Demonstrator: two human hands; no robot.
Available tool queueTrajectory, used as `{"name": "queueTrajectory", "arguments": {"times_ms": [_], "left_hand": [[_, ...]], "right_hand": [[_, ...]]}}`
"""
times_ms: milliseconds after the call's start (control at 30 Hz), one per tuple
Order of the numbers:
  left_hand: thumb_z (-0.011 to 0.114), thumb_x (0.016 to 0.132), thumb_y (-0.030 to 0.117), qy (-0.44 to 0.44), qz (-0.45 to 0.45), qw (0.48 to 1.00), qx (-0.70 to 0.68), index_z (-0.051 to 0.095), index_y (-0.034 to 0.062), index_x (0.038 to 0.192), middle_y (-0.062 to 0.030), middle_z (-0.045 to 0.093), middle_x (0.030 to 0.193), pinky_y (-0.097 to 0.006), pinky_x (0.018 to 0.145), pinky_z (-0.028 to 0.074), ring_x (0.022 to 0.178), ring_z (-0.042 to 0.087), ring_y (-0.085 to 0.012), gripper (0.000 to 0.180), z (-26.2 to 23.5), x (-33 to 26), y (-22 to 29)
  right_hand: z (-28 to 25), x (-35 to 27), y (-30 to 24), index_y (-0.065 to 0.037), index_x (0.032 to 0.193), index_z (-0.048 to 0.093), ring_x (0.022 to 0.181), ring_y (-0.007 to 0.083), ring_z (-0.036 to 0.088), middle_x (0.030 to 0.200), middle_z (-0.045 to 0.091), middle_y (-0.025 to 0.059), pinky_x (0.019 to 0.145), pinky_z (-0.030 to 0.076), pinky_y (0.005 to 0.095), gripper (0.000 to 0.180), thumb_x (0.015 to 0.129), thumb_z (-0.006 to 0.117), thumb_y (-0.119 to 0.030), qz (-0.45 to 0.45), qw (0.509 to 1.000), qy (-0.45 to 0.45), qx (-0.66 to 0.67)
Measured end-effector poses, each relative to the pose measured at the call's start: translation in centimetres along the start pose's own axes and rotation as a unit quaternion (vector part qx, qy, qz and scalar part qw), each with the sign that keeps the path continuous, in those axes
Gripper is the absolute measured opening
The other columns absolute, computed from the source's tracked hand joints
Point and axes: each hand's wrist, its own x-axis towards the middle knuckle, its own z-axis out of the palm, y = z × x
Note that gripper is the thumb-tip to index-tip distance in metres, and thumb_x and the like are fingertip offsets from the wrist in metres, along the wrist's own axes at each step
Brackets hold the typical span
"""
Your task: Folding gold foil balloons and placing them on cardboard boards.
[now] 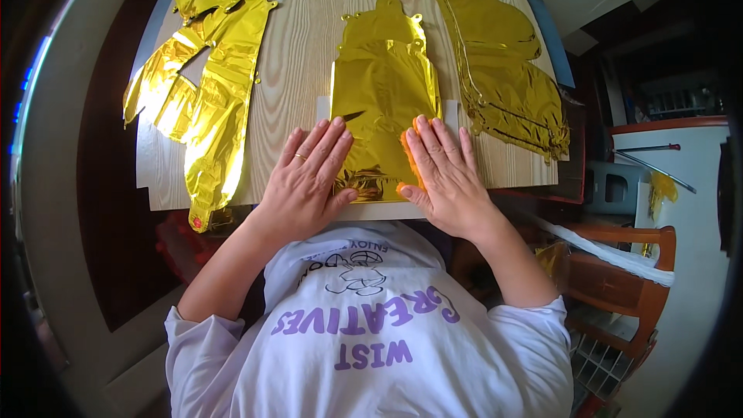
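Observation:
A flat gold foil balloon (383, 85) lies in the middle of a light wooden table (302, 54), its near end folded over. My left hand (309, 178) rests flat with fingers spread on the folded foil's left edge. My right hand (445, 174) presses flat on its right edge; an orange glint shows under the palm. Neither hand grips anything.
More gold foil balloons (213, 85) lie spread at the table's left, and a stack of gold foil shapes (503, 62) at its right. A wooden chair (619, 271) with white cord stands at the right, beside a white cabinet (689, 186).

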Motion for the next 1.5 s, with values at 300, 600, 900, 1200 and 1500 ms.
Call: {"name": "queueTrajectory", "arguments": {"times_ms": [300,600,900,1200,1500], "left_hand": [[0.051,0.101,0.050,0.042,0.054,0.997,-0.036,0.034,-0.0013,0.157,-0.0211,0.032,0.165,-0.056,0.125,0.013,0.155,0.025,-0.0372,0.078,-1.2,2.6,0.9],[0.049,0.101,0.056,0.001,0.067,0.998,0.018,0.031,0.0006,0.160,-0.0196,0.028,0.167,-0.052,0.126,0.014,0.157,0.023,-0.0359,0.083,1.4,3.1,-0.4],[0.049,0.101,0.057,-0.025,0.071,0.997,0.006,0.034,-0.0008,0.158,-0.0204,0.030,0.166,-0.052,0.126,0.014,0.156,0.024,-0.0368,0.083,0.8,1.4,1.2],[0.079,0.090,0.014,0.246,-0.224,0.820,-0.465,0.040,0.0000,0.151,-0.0183,0.054,0.141,-0.036,0.100,0.051,0.123,0.061,-0.0265,0.075,1.6,-8.5,2.1],[0.080,0.089,0.004,0.168,-0.232,0.717,-0.635,0.019,0.0048,0.162,-0.0127,0.070,0.113,-0.026,0.081,0.056,0.097,0.069,-0.0134,0.095,-0.8,-7.1,3.3]], "right_hand": [[0.0,0.3,0.1,-0.009,0.165,0.020,0.159,0.0338,0.011,0.172,0.014,0.0144,0.126,0.006,0.0574,0.080,0.104,0.047,-0.054,-0.001,1.000,0.002,-0.004],[-0.2,-3.0,-1.4,-0.001,0.139,0.055,0.129,0.0419,0.051,0.142,0.053,0.0242,0.111,0.038,0.0505,0.060,0.101,0.058,-0.048,0.119,0.956,0.224,0.146],[3.0,-6.2,-1.1,-0.004,0.100,0.069,0.069,0.0049,0.060,0.084,0.067,-0.0012,0.062,0.049,0.0246,0.021,0.092,0.078,-0.021,0.376,0.487,0.115,0.780],[2.8,-9.0,-5.2,-0.004,0.119,0.072,0.091,0.0057,0.065,0.107,0.074,0.0002,0.083,0.051,0.0232,0.022,0.097,0.070,-0.008,0.249,0.526,0.063,0.811],[2.2,-10.2,-7.4,-0.002,0.114,0.074,0.095,0.0092,0.067,0.106,0.074,0.0018,0.091,0.051,0.0255,0.021,0.093,0.073,-0.006,0.241,0.504,0.002,0.829]]}}
